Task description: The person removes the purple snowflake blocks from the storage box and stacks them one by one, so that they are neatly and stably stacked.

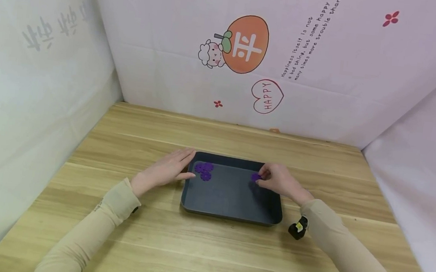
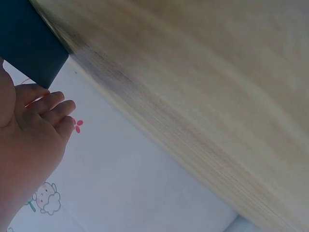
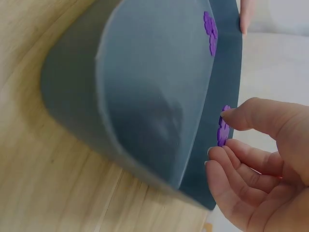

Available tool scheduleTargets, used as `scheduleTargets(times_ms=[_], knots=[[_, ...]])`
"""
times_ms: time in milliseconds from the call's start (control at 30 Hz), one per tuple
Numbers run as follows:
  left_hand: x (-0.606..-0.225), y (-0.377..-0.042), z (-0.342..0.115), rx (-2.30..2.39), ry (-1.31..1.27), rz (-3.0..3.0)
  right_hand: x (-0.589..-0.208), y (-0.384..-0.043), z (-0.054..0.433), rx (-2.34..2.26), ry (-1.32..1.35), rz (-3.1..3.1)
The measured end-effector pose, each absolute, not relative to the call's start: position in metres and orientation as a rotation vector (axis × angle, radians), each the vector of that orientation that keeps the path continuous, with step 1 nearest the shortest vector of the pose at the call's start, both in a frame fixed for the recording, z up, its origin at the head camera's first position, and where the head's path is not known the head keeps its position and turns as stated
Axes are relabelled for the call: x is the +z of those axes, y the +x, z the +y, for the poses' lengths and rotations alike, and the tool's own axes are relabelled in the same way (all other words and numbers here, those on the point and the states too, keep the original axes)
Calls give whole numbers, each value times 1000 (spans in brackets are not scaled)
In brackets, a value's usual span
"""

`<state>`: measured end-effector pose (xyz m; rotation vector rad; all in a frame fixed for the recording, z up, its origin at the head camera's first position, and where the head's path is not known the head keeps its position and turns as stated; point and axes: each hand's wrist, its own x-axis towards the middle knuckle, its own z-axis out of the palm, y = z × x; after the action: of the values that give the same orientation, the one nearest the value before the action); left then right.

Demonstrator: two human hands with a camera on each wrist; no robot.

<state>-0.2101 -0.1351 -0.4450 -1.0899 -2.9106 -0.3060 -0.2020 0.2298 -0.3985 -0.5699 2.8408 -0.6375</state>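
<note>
A dark grey rectangular tray lies on the wooden table. My right hand is over its right end, pinching a purple snowflake disc between thumb and fingers. In the right wrist view the disc is held on edge, above the tray floor. Toward the tray's far left corner, three more purple discs lie close together, some overlapping. My left hand rests at the left rim with its fingers extended and thumb reaching over the edge. Only the tray's outer corner shows beside that hand in the left wrist view.
The wooden table extends around the tray on all sides. White printed cloth hangs behind the table and along both sides. A black wrist camera juts out below my right sleeve, near the tray's right end.
</note>
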Motion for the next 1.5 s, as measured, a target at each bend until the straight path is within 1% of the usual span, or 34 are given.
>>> scheduleTargets(times_ms=[333, 1000, 1500], knots=[[-444, -211, -135, -311, -1082, -2912, -395, -198, 250, -648, -507, 2855], [-447, -211, -135, -304, -1080, -2923, -390, -188, 294, -676, -463, 2918], [-444, -210, -135, -306, -1088, -2913, -402, -187, 329, -597, -363, 2960]])
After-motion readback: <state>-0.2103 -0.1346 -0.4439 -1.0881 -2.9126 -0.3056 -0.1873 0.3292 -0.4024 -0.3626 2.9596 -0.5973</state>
